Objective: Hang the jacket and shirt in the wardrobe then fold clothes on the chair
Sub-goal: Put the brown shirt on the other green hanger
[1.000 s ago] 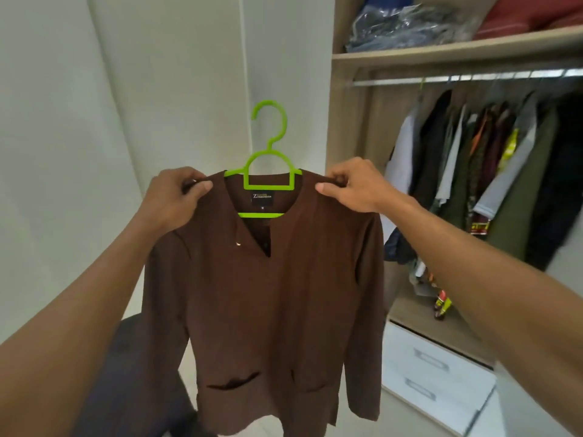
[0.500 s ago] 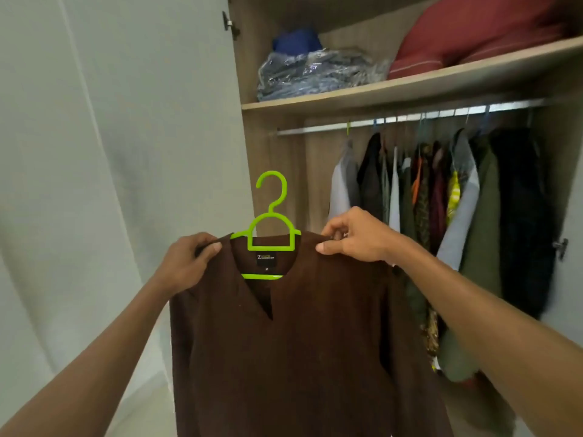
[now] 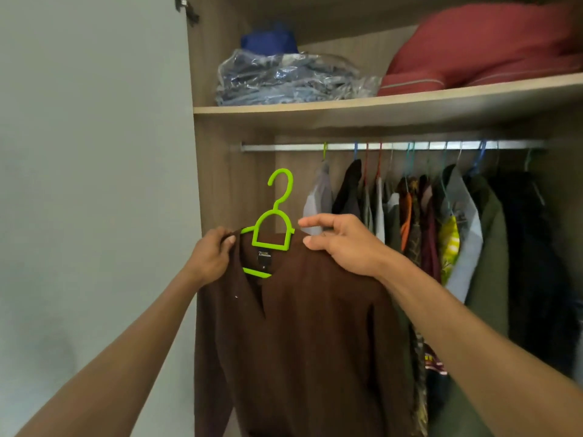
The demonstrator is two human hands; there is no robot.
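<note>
A brown long-sleeved shirt [image 3: 303,335] on a lime-green plastic hanger [image 3: 273,225] is held before the open wooden wardrobe [image 3: 217,171]. The left hand [image 3: 209,258] pinches its shoulder; the right hand [image 3: 344,244] rests spread. Garments [image 3: 441,234] crowd the metal rail [image 3: 284,147]; bagged clothes [image 3: 284,78] fill the shelf [image 3: 378,105].

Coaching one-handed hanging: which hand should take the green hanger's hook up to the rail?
Right. The right hand has opened beside the green hanger, on the rail side. The left hand grips the brown shirt by its shoulder, holding it up.
</note>
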